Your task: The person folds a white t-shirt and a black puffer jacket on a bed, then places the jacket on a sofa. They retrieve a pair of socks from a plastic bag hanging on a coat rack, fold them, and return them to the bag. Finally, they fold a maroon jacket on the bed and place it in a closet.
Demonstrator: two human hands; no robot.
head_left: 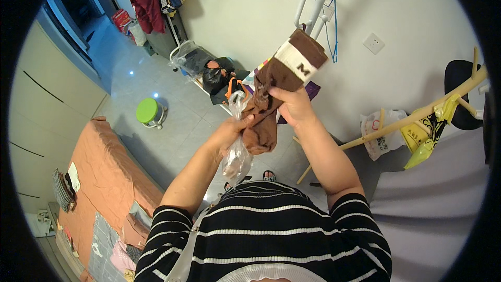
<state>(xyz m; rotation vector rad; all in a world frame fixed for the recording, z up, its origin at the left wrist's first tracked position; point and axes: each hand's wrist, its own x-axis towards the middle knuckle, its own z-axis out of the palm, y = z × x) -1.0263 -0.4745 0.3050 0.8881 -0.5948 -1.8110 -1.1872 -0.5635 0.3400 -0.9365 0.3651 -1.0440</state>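
Right grip (296, 107) pinches the brown sock (282, 77) near its cream band (298, 61); left grip (229, 133) holds its lower part with a clear bag (237, 161), apparently supporting the limp cloth from both ends in mid-air. Beyond, a blue hanger (335, 36) hangs by a white rack (320, 5).

Brown sock (282, 75) with a cream band (293, 58); black-and-white striped shirt (271, 220); orange sheet (112, 164); lime-green stool seat (147, 110).
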